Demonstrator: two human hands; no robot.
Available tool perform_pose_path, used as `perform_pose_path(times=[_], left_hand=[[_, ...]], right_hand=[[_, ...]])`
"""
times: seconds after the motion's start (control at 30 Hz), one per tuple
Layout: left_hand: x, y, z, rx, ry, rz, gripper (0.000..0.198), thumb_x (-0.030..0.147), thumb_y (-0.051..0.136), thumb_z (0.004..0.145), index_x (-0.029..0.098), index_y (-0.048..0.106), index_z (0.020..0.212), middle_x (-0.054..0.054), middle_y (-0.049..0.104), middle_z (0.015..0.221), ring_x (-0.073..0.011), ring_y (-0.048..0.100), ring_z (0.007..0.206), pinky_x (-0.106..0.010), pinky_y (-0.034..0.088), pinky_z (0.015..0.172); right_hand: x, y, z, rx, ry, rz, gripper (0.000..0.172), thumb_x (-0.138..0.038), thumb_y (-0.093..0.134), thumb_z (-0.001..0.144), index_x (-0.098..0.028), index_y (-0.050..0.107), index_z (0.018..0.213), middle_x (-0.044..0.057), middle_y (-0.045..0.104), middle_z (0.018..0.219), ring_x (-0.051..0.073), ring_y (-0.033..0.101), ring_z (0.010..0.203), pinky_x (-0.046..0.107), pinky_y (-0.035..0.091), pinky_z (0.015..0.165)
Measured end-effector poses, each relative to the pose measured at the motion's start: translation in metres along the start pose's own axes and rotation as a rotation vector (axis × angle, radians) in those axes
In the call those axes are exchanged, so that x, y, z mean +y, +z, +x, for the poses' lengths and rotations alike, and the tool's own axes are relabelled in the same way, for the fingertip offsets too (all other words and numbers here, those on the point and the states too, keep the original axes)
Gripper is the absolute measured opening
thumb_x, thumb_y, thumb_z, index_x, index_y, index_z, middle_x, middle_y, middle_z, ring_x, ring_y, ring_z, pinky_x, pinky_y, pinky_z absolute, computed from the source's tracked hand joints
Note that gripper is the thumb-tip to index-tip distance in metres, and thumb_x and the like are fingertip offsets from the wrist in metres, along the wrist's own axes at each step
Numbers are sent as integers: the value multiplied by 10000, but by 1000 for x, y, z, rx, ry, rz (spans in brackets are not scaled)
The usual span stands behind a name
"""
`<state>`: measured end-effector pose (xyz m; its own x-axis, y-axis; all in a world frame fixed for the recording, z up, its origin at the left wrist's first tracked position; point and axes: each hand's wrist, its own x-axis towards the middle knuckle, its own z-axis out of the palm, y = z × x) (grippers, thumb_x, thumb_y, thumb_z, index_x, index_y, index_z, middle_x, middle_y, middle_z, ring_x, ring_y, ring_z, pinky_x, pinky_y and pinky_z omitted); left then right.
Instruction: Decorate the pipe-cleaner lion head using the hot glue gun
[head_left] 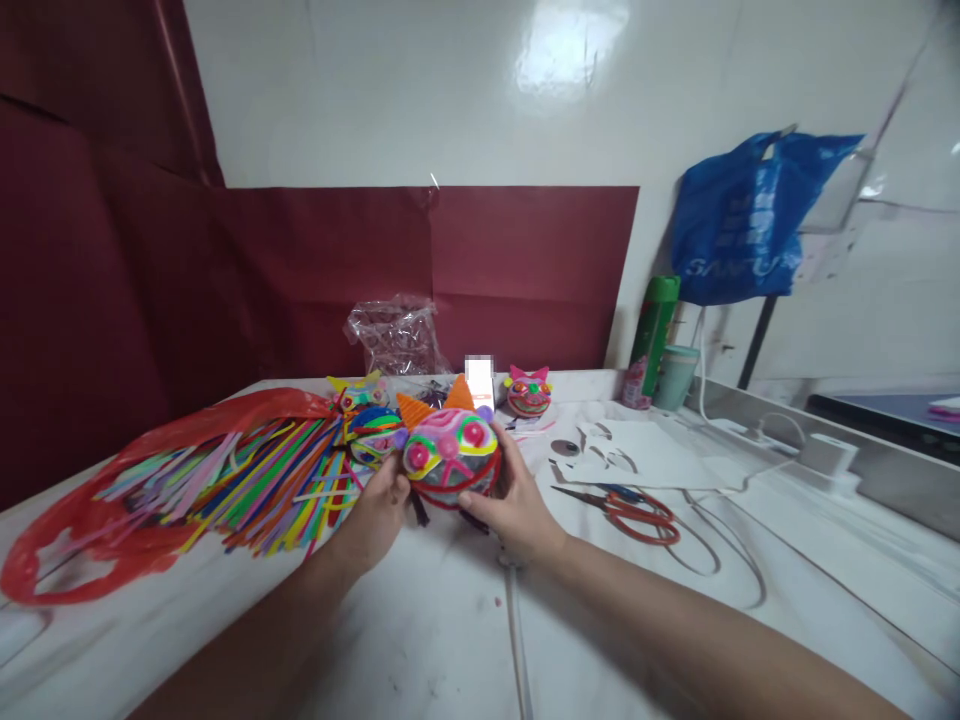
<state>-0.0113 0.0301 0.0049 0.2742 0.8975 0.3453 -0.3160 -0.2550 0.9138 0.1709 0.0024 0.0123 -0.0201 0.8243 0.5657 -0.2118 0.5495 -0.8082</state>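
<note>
Between my two hands I hold a craft animal head (448, 450) above the white table. It has orange ears, pink round eyes ringed in white and yellow, and red pipe-cleaner trim along the mouth. My left hand (379, 505) grips its left side with the fingers curled. On the other side my right hand (521, 500) is closed round it, thumb across the lower front. Just behind sits a second craft head (373, 432) in blue and green, partly hidden. A pink-eared craft head (528, 392) stands farther back to the right.
Bundles of coloured pipe cleaners (262, 480) lie on a red plastic bag (45, 580) at left. Red-handled scissors (637, 515), cut paper (675, 450) and cables are at right. A green spray can (654, 335) and a cup (675, 378) stand near the wall. A phone (480, 385) is behind.
</note>
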Motion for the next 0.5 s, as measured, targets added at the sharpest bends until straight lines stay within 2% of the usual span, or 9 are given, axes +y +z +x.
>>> perform_pose_path(times=[0.07, 0.13, 0.2, 0.27, 0.33, 0.37, 0.43, 0.5], left_hand=[[2, 3, -4, -69, -36, -103, 715, 558, 791, 609, 261, 611, 1233, -121, 711, 1126, -340, 623, 1117, -466, 514, 912], [2, 3, -6, -53, -81, -183, 728, 520, 819, 585, 256, 612, 1231, -115, 712, 1144, -342, 619, 1137, -483, 508, 938], [1, -1, -3, 10, -129, -238, 725, 504, 826, 573, 244, 619, 1217, -111, 715, 1158, -346, 612, 1155, -496, 508, 956], [0, -6, 2, 89, -138, -265, 739, 516, 830, 553, 245, 623, 1208, -104, 725, 1151, -359, 608, 1164, -512, 520, 951], [-1, -11, 9, 185, -126, -258, 737, 498, 847, 530, 256, 633, 1193, -86, 741, 1123, -363, 608, 1167, -508, 538, 941], [-2, -13, 12, 217, -117, -253, 724, 487, 848, 536, 260, 635, 1190, -78, 742, 1123, -364, 607, 1170, -508, 545, 936], [-4, -16, 16, 241, -123, -242, 694, 474, 837, 565, 249, 635, 1189, -79, 745, 1118, -373, 611, 1165, -518, 557, 922], [-5, -17, 18, 245, -142, -226, 681, 432, 839, 572, 238, 631, 1190, -82, 752, 1094, -380, 620, 1151, -520, 569, 901]], right_hand=[[7, 8, -2, -42, 21, -8, 1087, -462, 881, 577, -244, 304, 1472, 125, 496, 1437, 299, 479, 1314, 492, 335, 1134], [8, 8, -2, -105, 38, -11, 1072, -495, 863, 589, -245, 306, 1471, 121, 506, 1432, 296, 498, 1295, 485, 380, 1099], [3, -3, -3, -155, 49, -97, 901, -535, 791, 667, -224, 399, 1418, 131, 545, 1389, 291, 551, 1227, 456, 470, 998], [-7, -26, -7, -156, 73, -342, 603, -500, 684, 785, -190, 539, 1280, 136, 646, 1226, 265, 629, 1067, 412, 522, 873], [-19, -55, -14, -153, 98, -699, 365, -405, 629, 838, -172, 624, 1119, 114, 700, 1026, 237, 651, 907, 381, 516, 806], [-23, -69, -19, -177, 107, -890, 305, -366, 639, 829, -168, 642, 1061, 109, 701, 982, 235, 644, 879, 372, 504, 796], [-28, -92, -28, -318, 138, -1215, 281, -360, 684, 792, -149, 663, 978, 127, 697, 949, 257, 632, 863, 364, 486, 765], [-26, -104, -36, -455, 154, -1388, 314, -371, 718, 767, -133, 666, 965, 149, 694, 951, 283, 625, 879, 367, 473, 754]])
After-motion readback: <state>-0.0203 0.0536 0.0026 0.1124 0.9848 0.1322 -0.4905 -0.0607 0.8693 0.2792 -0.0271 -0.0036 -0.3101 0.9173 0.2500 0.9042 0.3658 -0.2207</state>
